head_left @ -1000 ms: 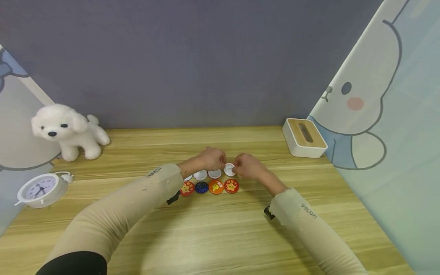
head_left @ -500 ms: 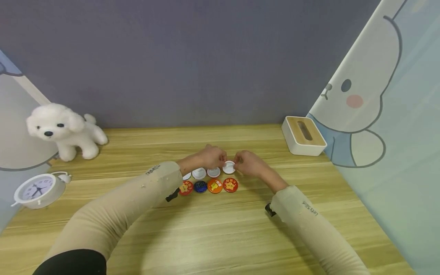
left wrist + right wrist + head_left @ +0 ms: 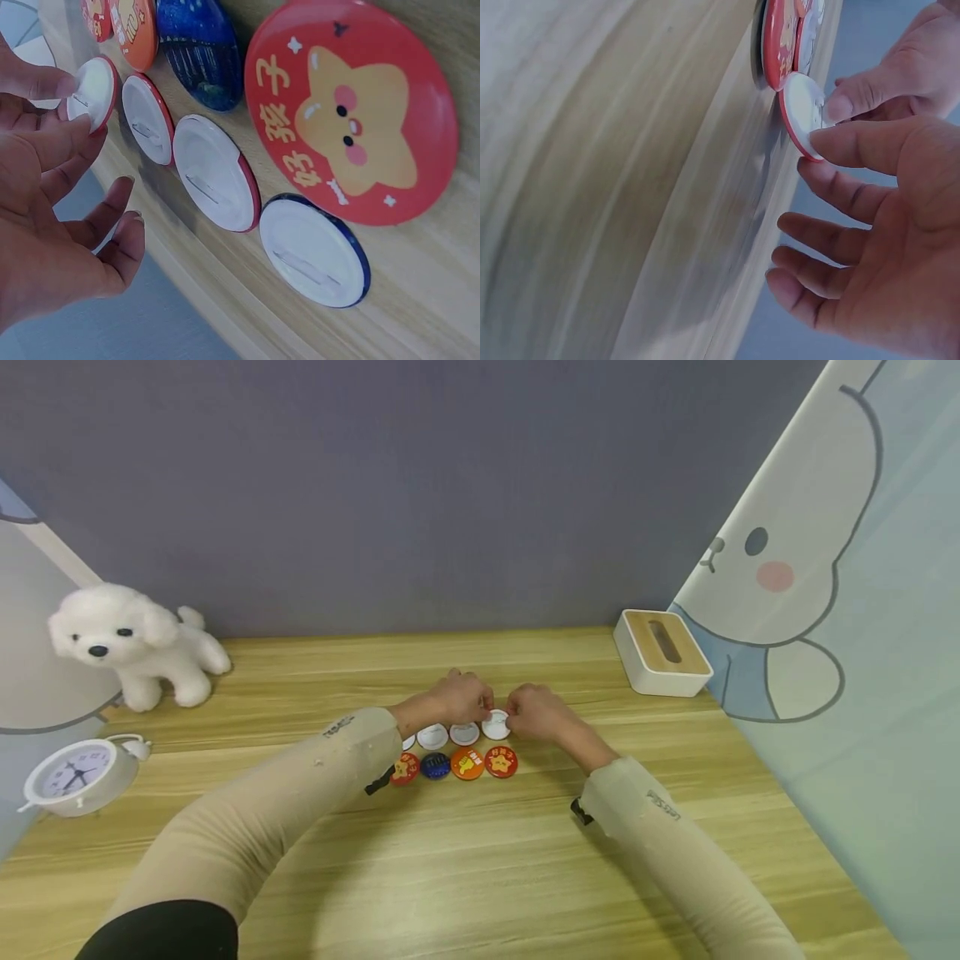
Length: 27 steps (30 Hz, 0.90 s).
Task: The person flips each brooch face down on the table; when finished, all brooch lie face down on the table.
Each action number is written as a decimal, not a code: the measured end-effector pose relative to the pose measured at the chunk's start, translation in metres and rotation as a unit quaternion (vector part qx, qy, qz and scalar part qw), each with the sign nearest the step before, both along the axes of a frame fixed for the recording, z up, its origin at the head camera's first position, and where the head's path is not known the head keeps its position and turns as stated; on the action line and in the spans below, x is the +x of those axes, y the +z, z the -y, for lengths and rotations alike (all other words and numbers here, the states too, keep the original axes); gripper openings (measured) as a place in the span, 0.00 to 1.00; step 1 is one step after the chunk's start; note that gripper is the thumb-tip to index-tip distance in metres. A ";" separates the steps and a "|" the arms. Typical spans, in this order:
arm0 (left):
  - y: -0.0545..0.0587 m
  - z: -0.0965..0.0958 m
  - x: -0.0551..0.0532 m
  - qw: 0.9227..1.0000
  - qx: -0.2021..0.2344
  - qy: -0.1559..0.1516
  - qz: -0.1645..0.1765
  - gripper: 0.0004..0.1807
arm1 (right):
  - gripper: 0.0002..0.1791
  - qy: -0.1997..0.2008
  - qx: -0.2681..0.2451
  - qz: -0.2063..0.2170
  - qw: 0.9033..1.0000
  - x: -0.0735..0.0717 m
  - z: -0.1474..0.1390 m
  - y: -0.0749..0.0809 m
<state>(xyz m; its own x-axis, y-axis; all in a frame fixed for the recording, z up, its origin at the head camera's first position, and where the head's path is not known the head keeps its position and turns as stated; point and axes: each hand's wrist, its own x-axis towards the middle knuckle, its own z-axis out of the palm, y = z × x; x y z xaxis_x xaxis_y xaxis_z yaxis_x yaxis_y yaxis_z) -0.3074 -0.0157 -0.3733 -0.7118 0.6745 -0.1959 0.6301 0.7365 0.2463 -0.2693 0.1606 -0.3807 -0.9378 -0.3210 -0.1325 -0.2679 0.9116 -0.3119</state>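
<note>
Left arm [image 3: 300, 793], partly hiding the leftmost white-backed badge [image 3: 408, 742]. Left hand [image 3: 457, 697]: grip pinching end badge [image 3: 496, 725] at its 4 o'clock, rim part-covered; red star badge [image 3: 501, 762] at that badge's 6 o'clock. Right hand [image 3: 538, 714]: grip pinching same badge, fingertips indistinct in head view.

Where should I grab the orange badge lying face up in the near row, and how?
Take the orange badge by its rim, probably pinching from the near side. It is a thin disc lying flat, with the blue badge and a red badge close on either side and a white-backed badge behind, so the near edge looks easiest.
</note>
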 end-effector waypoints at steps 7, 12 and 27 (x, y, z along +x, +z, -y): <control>0.000 -0.002 0.001 1.000 -0.018 0.004 -0.003 0.12 | 0.07 -0.002 0.052 -0.007 0.999 -0.001 0.004 0.001; -0.005 -0.005 0.000 0.999 -0.037 0.017 -0.004 0.12 | 0.09 -0.014 0.055 0.009 0.998 -0.002 0.006 0.000; -0.001 -0.007 0.004 0.998 -0.046 0.034 0.008 0.12 | 0.08 -0.026 0.078 0.033 0.996 -0.004 0.011 -0.002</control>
<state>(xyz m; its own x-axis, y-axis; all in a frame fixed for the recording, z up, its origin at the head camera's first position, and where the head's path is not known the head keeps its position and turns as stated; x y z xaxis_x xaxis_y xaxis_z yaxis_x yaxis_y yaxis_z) -0.3039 -0.0083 -0.3748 -0.7524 0.6025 -0.2663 0.5737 0.7980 0.1845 -0.2736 0.1496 -0.3829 -0.9402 -0.2432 -0.2384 -0.2030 0.9623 -0.1810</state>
